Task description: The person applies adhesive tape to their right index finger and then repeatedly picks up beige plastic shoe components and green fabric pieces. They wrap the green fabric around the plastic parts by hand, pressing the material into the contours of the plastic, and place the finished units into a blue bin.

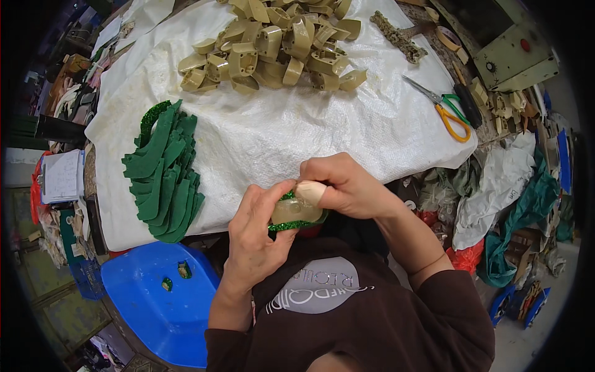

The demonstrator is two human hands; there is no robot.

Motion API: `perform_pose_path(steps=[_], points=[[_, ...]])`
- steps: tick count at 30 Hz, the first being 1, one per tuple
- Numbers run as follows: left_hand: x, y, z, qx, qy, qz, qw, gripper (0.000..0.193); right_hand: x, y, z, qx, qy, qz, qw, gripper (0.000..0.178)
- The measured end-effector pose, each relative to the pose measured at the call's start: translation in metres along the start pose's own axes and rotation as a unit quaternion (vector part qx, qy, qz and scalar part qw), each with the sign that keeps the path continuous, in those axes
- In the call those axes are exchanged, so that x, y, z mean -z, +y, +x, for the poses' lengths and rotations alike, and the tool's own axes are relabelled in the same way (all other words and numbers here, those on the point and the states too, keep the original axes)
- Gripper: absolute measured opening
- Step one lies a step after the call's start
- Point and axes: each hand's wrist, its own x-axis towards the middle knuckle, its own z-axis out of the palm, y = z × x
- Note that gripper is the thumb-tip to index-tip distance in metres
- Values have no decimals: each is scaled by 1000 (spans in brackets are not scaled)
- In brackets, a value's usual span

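Note:
Close to my body, both hands meet on one beige plastic shoe heel [286, 212] with green glitter covering [294, 225] along its edges. My left hand [253, 230] grips the heel from the side, its fingers closed around it. Over the top, my right hand [346, 186] is closed, its thumb, wrapped in a pale sleeve, pressing at the covering's upper edge. What the right fingertips pinch is partly hidden. To the left lies a fanned stack of dark green covering pieces [166, 177], with a glittery side [147, 123] showing at the top.
A heap of bare beige heels [266, 53] sits at the back of the white sheet [248, 133]. At right are scissors [455, 127], a black-handled tool [469, 106] and a crusted hammer-like tool [400, 38]. A blue tub [155, 325] at lower left holds two small green-covered pieces [184, 270].

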Motion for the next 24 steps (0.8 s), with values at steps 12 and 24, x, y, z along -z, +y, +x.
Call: perform_pose_path(steps=[12,24], points=[[-23,-7,3,-30,120,61,990,49,-8,6,-11,-122,18,310,943,26],[-41,-7,8,-24,236,163,958,42,-34,7,-9,-111,84,449,883,35]])
